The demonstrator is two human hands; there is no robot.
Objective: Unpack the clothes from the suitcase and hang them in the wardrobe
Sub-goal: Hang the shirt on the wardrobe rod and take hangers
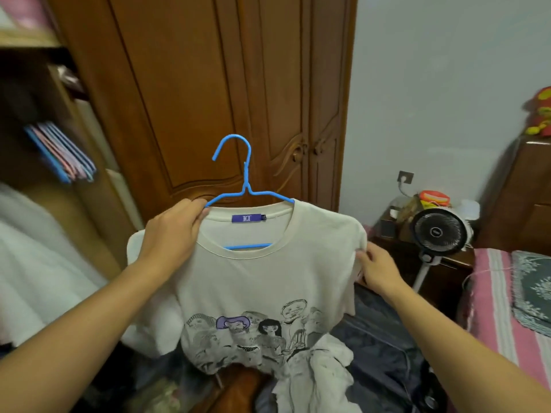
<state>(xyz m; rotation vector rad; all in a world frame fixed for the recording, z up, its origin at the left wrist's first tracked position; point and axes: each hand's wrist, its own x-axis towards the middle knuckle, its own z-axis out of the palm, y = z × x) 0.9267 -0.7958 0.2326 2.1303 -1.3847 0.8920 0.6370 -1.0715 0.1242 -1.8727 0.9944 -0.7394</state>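
Now I hold the shirt (pixel 268 281) on its blue hanger (pixel 238 174) before the wardrobe door (pixel 208 84).
My left hand (pixel 176 231) grips hanger and collar; my right hand (pixel 377 269) pinches the sleeve edge; open wardrobe space lies left.

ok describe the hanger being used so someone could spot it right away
Look in front of the brown wardrobe door, at the cream t-shirt held up mid-frame. The blue hanger sits inside its collar, hook sticking up. The spare hangers hang bunched inside the wardrobe, bare.
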